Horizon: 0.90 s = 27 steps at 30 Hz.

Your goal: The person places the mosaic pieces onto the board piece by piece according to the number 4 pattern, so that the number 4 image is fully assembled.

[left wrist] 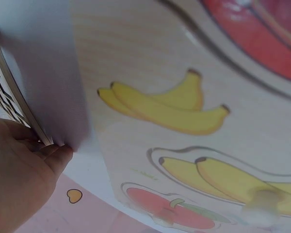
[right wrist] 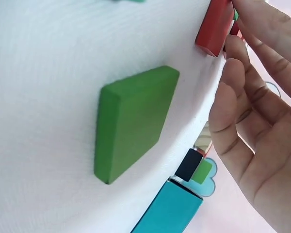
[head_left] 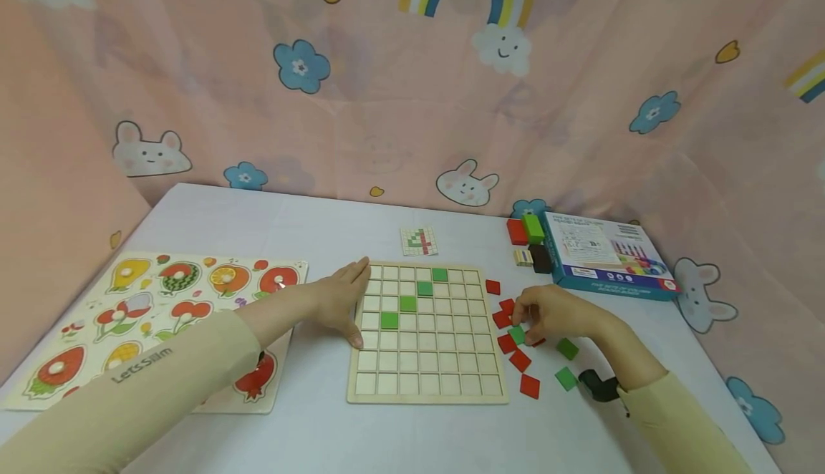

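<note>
A wooden grid board (head_left: 428, 398) lies mid-table, with several green square tiles (head_left: 407, 303) set diagonally in its cells. My left hand (head_left: 338, 298) rests against the board's left edge, fingers extended and thumb spread toward the near side. To the right of the board, my right hand (head_left: 559, 313) reaches down among loose tiles. Its thumb and index finger pinch a green tile (head_left: 517, 334) at table level; the contact is partly hidden. Around it lie several red tiles (head_left: 530, 387). A loose green tile (right wrist: 136, 126) shows large in the right wrist view, beside the fingers.
A fruit puzzle board (head_left: 213, 404) lies at the left. Behind the grid board sits a small pattern card (head_left: 419, 241). At the back right stand a blue-edged box (head_left: 609, 255), red blocks (head_left: 516, 231), green blocks (head_left: 532, 228) and black blocks (head_left: 540, 258).
</note>
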{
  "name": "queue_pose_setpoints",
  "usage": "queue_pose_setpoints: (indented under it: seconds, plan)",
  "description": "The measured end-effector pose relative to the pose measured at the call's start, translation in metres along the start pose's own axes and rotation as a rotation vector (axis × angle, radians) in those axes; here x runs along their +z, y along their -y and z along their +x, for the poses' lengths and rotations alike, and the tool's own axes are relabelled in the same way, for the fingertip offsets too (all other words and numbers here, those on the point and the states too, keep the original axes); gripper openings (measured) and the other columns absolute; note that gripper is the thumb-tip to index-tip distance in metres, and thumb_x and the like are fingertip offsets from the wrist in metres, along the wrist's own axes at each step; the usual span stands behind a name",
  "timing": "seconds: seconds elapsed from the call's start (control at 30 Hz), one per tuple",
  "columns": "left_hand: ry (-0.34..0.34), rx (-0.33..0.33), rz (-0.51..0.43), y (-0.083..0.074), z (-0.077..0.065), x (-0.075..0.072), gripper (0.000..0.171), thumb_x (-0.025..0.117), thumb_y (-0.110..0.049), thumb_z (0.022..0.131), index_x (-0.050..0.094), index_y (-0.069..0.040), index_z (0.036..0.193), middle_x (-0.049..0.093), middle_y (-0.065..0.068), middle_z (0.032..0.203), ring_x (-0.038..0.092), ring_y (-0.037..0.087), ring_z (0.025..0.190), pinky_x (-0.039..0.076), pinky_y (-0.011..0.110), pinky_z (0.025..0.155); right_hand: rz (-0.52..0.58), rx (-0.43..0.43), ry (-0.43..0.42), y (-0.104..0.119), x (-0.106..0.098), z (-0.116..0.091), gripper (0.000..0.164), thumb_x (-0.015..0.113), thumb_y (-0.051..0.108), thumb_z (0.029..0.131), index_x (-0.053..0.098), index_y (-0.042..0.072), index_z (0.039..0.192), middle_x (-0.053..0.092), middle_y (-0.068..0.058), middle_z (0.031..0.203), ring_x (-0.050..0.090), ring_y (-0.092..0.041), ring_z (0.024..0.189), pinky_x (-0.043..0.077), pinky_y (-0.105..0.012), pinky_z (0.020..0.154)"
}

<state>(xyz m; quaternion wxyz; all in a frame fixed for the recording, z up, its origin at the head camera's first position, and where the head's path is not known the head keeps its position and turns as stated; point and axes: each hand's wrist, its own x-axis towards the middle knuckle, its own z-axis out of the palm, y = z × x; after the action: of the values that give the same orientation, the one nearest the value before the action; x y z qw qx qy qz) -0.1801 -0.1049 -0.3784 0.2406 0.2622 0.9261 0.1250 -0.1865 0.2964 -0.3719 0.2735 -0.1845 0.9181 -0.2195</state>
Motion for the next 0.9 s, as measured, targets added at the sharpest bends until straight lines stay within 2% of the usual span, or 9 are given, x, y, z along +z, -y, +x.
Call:
queue_pose_setpoints:
  seconds: [0.27,0.37,0.5,0.6,0.73,0.9]
  plan:
    - [0.001,-0.006,0.014,0.0,0.001,0.001,0.135,0.085,-0.052,0.067,0.004,0.01,0.155,-0.006,0.026,0.165,0.003,0.044,0.155,0.014,0.053,0.127,-0.008,-0.037,-0.004,-0.002,0.001,0.001,0.022,0.083,0.013,0.076,0.064,0.017,0.087,0.06,-0.004,0.084,0.054,-0.019,0.08,0.052,-0.025,0.062]
    - [0.0,-0.003,0.015,0.0,0.0,0.0,0.135,0.085,-0.052,0.067,0.003,0.01,0.155,-0.006,0.027,0.165,0.002,0.045,0.155,0.013,0.052,0.127,-0.019,-0.036,-0.012,0.001,-0.001,0.0,0.019,0.081,0.016,0.079,0.063,0.017,0.085,0.059,-0.002,0.081,0.054,-0.018,0.079,0.051,-0.024,0.061]
    - [0.002,0.006,0.015,-0.001,0.0,-0.001,0.134,0.085,-0.052,0.068,0.003,0.011,0.154,-0.006,0.028,0.165,0.002,0.046,0.154,0.012,0.053,0.127,-0.024,-0.076,-0.015,0.006,-0.006,-0.001,0.016,0.078,0.02,0.083,0.062,0.015,0.081,0.06,0.001,0.078,0.055,-0.015,0.078,0.048,-0.023,0.063]
    - [0.005,0.01,0.021,0.0,0.0,-0.001,0.134,0.084,-0.052,0.068,0.003,0.012,0.154,-0.006,0.028,0.165,0.002,0.046,0.154,0.012,0.053,0.128,-0.01,-0.132,-0.023,0.016,-0.008,0.001,0.014,0.075,0.019,0.085,0.062,0.016,0.081,0.062,0.003,0.078,0.057,-0.013,0.076,0.049,-0.022,0.062]
    - [0.006,0.016,0.03,0.0,0.001,0.0,0.134,0.084,-0.052,0.069,0.003,0.011,0.154,-0.006,0.029,0.165,0.002,0.046,0.154,0.012,0.053,0.128,0.01,-0.213,-0.054,0.035,-0.003,0.011,0.006,0.071,0.017,0.089,0.066,0.017,0.091,0.061,0.004,0.079,0.058,-0.011,0.076,0.052,-0.022,0.066]
    - [0.002,0.013,0.026,0.0,0.0,0.0,0.134,0.085,-0.052,0.068,0.003,0.011,0.154,-0.006,0.028,0.165,0.003,0.046,0.154,0.012,0.052,0.128,0.002,-0.29,-0.083,0.062,0.008,0.029,0.01,0.07,0.019,0.091,0.069,0.017,0.1,0.059,0.005,0.079,0.056,-0.012,0.081,0.052,-0.022,0.073]
